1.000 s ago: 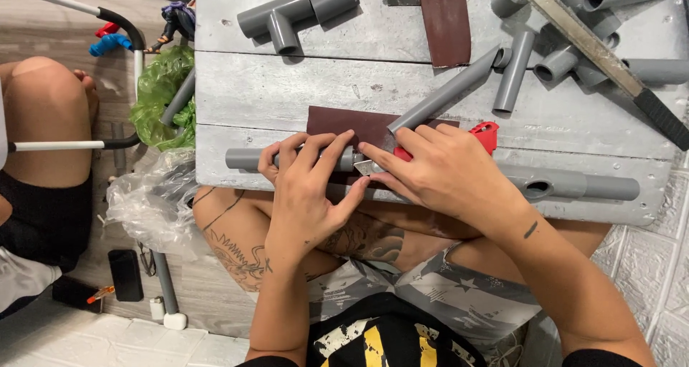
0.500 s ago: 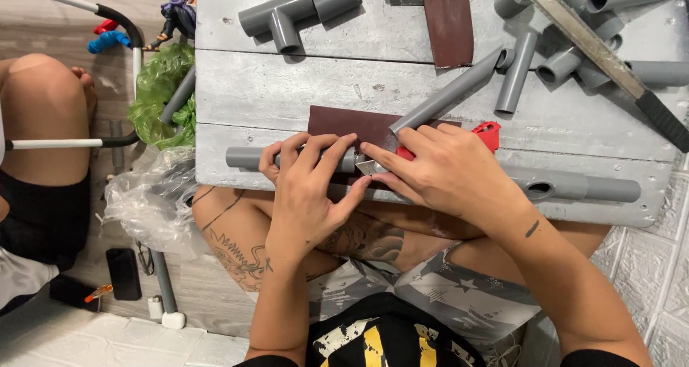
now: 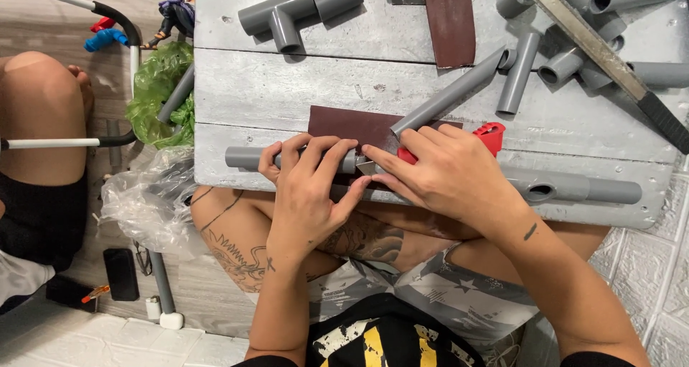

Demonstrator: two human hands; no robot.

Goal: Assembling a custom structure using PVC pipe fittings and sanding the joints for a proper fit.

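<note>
The left hand (image 3: 305, 194) clamps the long grey pipe (image 3: 574, 189) against the wooden board (image 3: 287, 101). The right hand (image 3: 448, 173) grips a red utility knife (image 3: 490, 133), blade at the pipe. Trimming appears underway; the next stroke calls for steady, controlled pressure.

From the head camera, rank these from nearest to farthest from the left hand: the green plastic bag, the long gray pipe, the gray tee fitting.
From the left hand:
1. Long gray pipe, under its fingers at the board's near edge.
2. Green plastic bag, off the board's left side.
3. Gray tee fitting, at the far edge.
</note>
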